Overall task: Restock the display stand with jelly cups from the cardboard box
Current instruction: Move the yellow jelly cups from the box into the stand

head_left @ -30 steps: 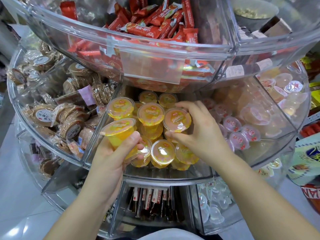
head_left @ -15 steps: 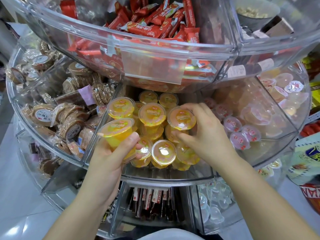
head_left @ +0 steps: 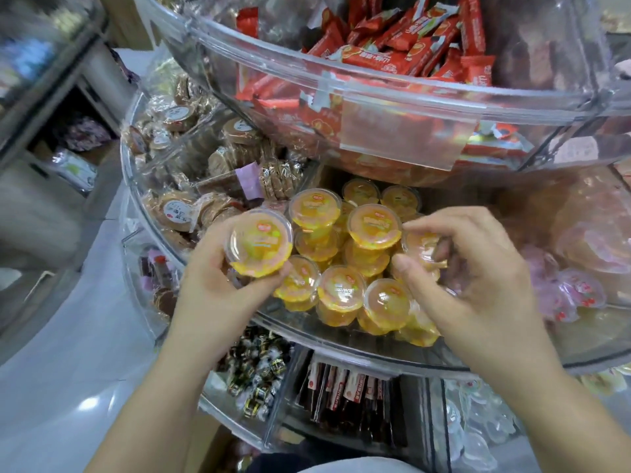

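Note:
A clear, round, tiered display stand [head_left: 345,351] fills the view. Its middle compartment holds several yellow jelly cups [head_left: 341,291] piled together. My left hand [head_left: 211,291] grips one yellow jelly cup [head_left: 260,243] at the left edge of the pile, with its lid facing me. My right hand [head_left: 474,281] pinches another jelly cup [head_left: 422,246] between thumb and curled fingers at the pile's right side, partly covering it. The cardboard box is not in view.
Red wrapped snacks [head_left: 409,46] fill the tier above, which overhangs the jelly compartment. Round wrapped biscuits [head_left: 222,158] lie in the left compartment and pink jelly cups [head_left: 577,288] in the right. Dark candies [head_left: 259,370] and stick packs [head_left: 341,394] sit below. A shelf [head_left: 41,97] stands at left.
The view has swung so the stand sits further right. My left hand has tilted its cup so the lid faces me. My right hand still has its cup, at the pile's right side.

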A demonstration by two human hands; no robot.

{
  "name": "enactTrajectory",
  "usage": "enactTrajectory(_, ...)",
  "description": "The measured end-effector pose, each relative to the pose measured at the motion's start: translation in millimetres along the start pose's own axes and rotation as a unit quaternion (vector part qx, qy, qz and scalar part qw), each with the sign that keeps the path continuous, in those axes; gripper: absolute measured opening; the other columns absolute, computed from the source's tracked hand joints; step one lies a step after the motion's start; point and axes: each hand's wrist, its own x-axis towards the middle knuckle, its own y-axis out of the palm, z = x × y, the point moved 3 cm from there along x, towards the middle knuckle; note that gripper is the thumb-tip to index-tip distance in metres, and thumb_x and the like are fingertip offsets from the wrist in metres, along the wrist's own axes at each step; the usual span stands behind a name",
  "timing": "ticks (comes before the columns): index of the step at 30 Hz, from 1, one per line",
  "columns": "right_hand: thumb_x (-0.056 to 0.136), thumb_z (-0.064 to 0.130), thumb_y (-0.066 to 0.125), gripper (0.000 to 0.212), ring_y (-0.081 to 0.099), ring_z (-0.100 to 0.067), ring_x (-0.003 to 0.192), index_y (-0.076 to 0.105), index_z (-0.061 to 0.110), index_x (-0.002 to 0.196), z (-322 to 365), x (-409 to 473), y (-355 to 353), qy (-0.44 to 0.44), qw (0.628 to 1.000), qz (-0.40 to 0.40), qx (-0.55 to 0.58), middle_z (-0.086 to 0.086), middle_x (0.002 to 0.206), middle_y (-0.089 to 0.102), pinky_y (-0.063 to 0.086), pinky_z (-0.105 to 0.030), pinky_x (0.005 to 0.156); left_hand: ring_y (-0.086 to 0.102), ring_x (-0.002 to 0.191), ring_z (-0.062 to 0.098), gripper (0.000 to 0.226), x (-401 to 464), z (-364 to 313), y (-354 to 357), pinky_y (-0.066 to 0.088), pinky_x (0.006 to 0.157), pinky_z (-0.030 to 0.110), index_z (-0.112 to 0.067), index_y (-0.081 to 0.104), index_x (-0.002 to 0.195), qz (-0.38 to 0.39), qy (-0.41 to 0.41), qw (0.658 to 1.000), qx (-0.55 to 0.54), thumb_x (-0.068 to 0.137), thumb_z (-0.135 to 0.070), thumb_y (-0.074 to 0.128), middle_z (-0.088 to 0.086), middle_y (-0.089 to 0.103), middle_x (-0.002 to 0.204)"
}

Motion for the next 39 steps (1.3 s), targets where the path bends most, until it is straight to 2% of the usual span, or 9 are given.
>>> enactTrajectory(3,0.078,0.025,0.066,0.02,0.045,0.002,0.069,0.065,0.023,0.098,7,-8,27,0.001,0.995,0.098,0.016,0.023,0.079,0.049,0.034,-0.005,0.065,0.06,0.099,-0.001,0.048,-1,-1,9,0.045,0.079,0.009,-0.042,0.055,0.105,0.005,0.008,0.999,0.045,0.063,-0.037,0.077,-0.023,0.062,0.106)
enactTrajectory(8,0.083,0.028,0.066,0.022,0.048,0.004,0.074,0.062,0.027,0.104,5,-14,54,0.035,0.984,0.172,0.009,0.021,0.085,0.053,0.036,-0.005,0.064,0.06,0.087,-0.004,0.054,0,0,17,0.046,0.068,0.008,-0.032,0.051,0.104,-0.024,0.003,0.99,0.137,0.06,-0.04,0.082,-0.022,0.063,0.095)
enactTrajectory(12,0.082,0.031,0.064,0.022,0.05,0.005,0.079,0.059,0.035,0.103,-1,-15,55,0.047,0.981,0.188,0.023,0.021,0.089,0.055,0.038,-0.005,0.069,0.06,0.091,-0.008,0.065,-2,-1,18,0.045,0.072,0.004,-0.033,0.047,0.116,0.007,0.01,0.987,0.159,0.061,-0.041,0.08,-0.024,0.061,0.103)
enactTrajectory(16,0.078,0.039,0.059,0.022,0.053,-0.002,0.084,0.052,0.05,0.096,-5,-15,52,0.054,0.98,0.186,0.043,0.022,0.091,0.057,0.04,-0.007,0.072,0.053,0.079,-0.013,0.06,-3,-2,12,0.038,0.068,0.002,-0.043,0.045,0.113,0.003,0.02,0.981,0.191,0.062,-0.038,0.077,-0.022,0.06,0.094)
enactTrajectory(22,0.079,0.034,0.062,0.026,0.054,-0.002,0.087,0.052,0.052,0.095,-8,-15,53,0.06,0.978,0.194,0.05,0.022,0.089,0.056,0.042,-0.01,0.074,0.061,0.099,0.002,0.062,-2,2,12,0.049,0.084,0.017,-0.036,0.052,0.119,0.009,0.024,0.986,0.163,0.065,-0.027,0.082,-0.019,0.064,0.11)
enactTrajectory(25,0.079,0.03,0.065,0.029,0.054,-0.004,0.087,0.053,0.051,0.094,-9,-14,54,0.059,0.978,0.192,0.055,0.022,0.089,0.057,0.043,-0.012,0.073,0.061,0.105,0.001,0.063,0,4,13,0.047,0.085,0.011,-0.026,0.056,0.122,0.014,0.031,0.988,0.152,0.066,-0.018,0.083,-0.014,0.064,0.114)
enactTrajectory(28,0.08,0.025,0.067,0.033,0.053,-0.004,0.088,0.052,0.05,0.094,-8,-13,55,0.052,0.978,0.194,0.049,0.021,0.088,0.057,0.042,-0.013,0.074,0.06,0.107,0.003,0.063,4,4,13,0.047,0.086,0.012,-0.026,0.055,0.121,0.025,0.035,0.987,0.154,0.065,-0.016,0.084,-0.013,0.062,0.117)
enactTrajectory(34,0.08,0.028,0.066,0.029,0.053,-0.003,0.091,0.054,0.046,0.099,-10,-14,52,0.051,0.979,0.194,0.046,0.021,0.089,0.057,0.042,-0.012,0.077,0.046,0.109,-0.014,0.075,0,1,13,0.035,0.083,-0.001,-0.036,0.044,0.124,0.044,0.056,0.98,0.186,0.061,-0.032,0.084,-0.024,0.048,0.119)
enactTrajectory(39,0.08,0.023,0.067,0.029,0.056,-0.007,0.089,0.057,0.042,0.099,-10,-16,46,0.046,0.981,0.178,0.06,0.019,0.089,0.06,0.046,-0.018,0.075,0.049,0.107,-0.007,0.07,-9,-3,7,0.041,0.081,0.005,-0.047,0.039,0.122,0.025,0.047,0.987,0.154,0.064,-0.043,0.078,-0.025,0.047,0.119)
